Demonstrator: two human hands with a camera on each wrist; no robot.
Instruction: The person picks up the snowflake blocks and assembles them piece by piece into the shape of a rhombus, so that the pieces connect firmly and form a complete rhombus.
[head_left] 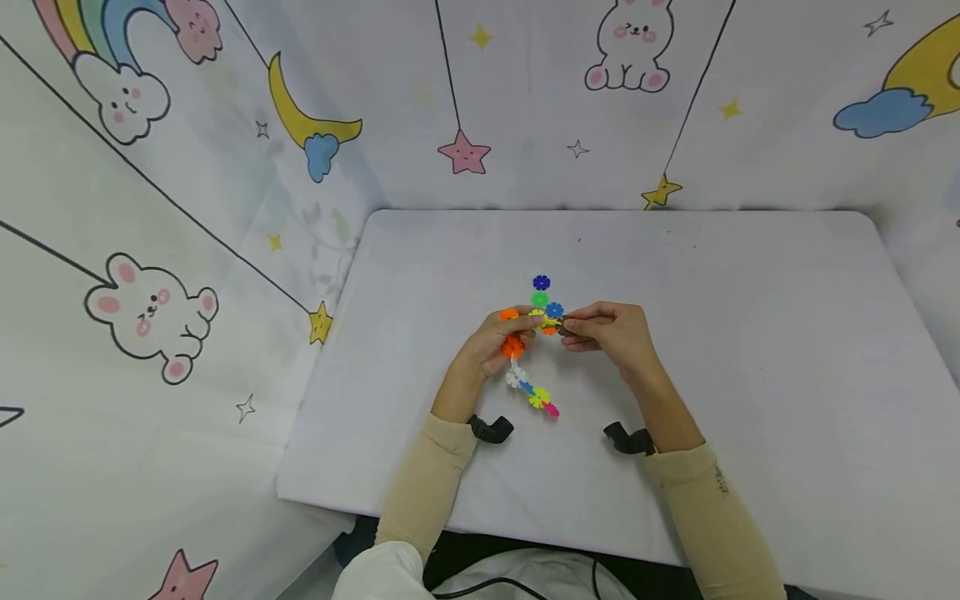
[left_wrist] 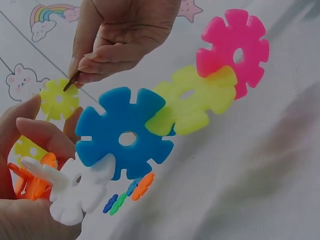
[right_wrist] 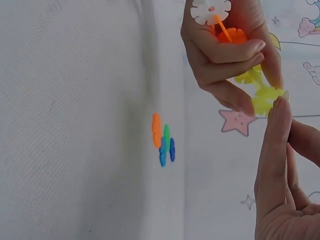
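The fingers of the left hand (head_left: 490, 342) gripped the chain (left_wrist: 107, 117) beside its yellow end disc (left_wrist: 59, 102); those of the right hand (head_left: 618, 333) pinched a dark disc (left_wrist: 72, 79) at that disc's edge. Aligning notches squarely, then pushing straight, seemed wisest. A loose green disc (head_left: 540, 298) lay beyond it on the desk (head_left: 765, 375).

A chain (head_left: 514, 375) of slotted discs bends through the left hand (head_left: 489, 340). Orange discs (head_left: 513, 348) sit at the grip; a white disc (left_wrist: 70, 202), a blue disc (left_wrist: 107, 132), a yellow disc (left_wrist: 167, 102) and a pink disc (left_wrist: 220, 37) run from it toward the body. Beyond the grip, two more yellow discs (left_wrist: 55, 97) meet a dark disc (left_wrist: 73, 80), edge-on, pinched in the right hand (head_left: 618, 335); whether it is slotted in is unclear.
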